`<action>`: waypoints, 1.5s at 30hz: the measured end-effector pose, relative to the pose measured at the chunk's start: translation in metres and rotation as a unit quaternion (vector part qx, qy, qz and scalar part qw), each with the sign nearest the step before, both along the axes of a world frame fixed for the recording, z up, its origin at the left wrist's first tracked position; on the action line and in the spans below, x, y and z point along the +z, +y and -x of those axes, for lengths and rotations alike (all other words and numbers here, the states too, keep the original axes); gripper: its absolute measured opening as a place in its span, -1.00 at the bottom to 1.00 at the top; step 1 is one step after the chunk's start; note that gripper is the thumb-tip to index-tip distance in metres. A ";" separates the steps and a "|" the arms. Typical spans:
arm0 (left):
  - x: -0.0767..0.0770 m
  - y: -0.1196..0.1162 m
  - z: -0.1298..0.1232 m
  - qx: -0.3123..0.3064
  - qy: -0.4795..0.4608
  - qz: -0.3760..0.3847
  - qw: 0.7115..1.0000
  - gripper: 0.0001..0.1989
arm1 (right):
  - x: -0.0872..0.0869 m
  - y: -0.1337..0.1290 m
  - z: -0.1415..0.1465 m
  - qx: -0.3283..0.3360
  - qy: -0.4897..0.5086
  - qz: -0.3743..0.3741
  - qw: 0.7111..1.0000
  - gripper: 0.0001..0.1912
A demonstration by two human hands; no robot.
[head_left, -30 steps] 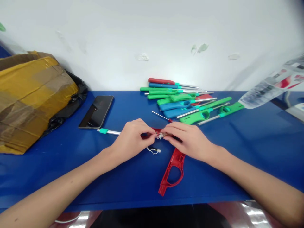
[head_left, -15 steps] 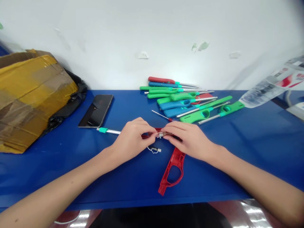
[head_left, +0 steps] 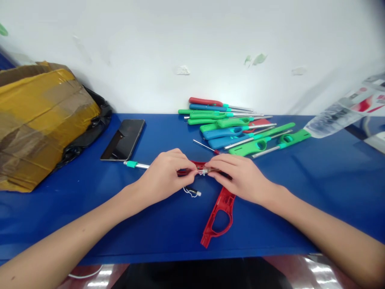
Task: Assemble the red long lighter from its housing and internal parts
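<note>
Broadly, everything sits on a blue table (head_left: 144,241), with a taped cardboard box (head_left: 51,124) at its left end. Toward the back lies a heap of lighters (head_left: 224,133), most looking whole. Nearer, the left hand (head_left: 165,174) and right hand (head_left: 240,174) almost meet, fingers drawn narrow in pinches. Below the right hand lies 1 open red casing piece (head_left: 225,198); another red piece (head_left: 198,163) shows behind the fingertips. A metal tube (head_left: 141,165) runs behind the left hand, its far end hidden, and a black part (head_left: 191,189) lies loose below that hand. Smallest, a pale fitting (head_left: 204,171) is held at the right fingertips; the left thumb and forefinger seem to grip a thin strand (head_left: 199,171) beside it. Opening the shell looks done; loose inner parts and an unclosed casing remain.
</note>
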State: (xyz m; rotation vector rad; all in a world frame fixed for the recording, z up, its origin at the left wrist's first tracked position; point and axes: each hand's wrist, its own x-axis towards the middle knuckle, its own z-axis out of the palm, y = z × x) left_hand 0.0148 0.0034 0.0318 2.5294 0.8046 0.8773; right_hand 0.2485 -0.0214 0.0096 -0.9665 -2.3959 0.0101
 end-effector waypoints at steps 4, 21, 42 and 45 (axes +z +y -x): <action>0.000 0.000 0.001 0.000 -0.005 0.002 1.000 -0.87 | 0.000 0.000 0.000 0.002 -0.002 0.001 1.000 -0.83; 0.001 -0.001 0.005 -0.003 0.006 0.031 0.999 -0.87 | 0.000 0.000 -0.001 0.003 -0.008 0.001 1.000 -0.83; 0.004 -0.004 0.008 0.044 0.057 0.030 0.997 -0.88 | -0.001 0.000 -0.003 0.005 -0.004 0.004 1.000 -0.84; 0.002 -0.005 0.008 0.048 0.063 0.028 0.996 -0.87 | -0.001 0.000 -0.003 0.006 -0.002 0.005 1.000 -0.84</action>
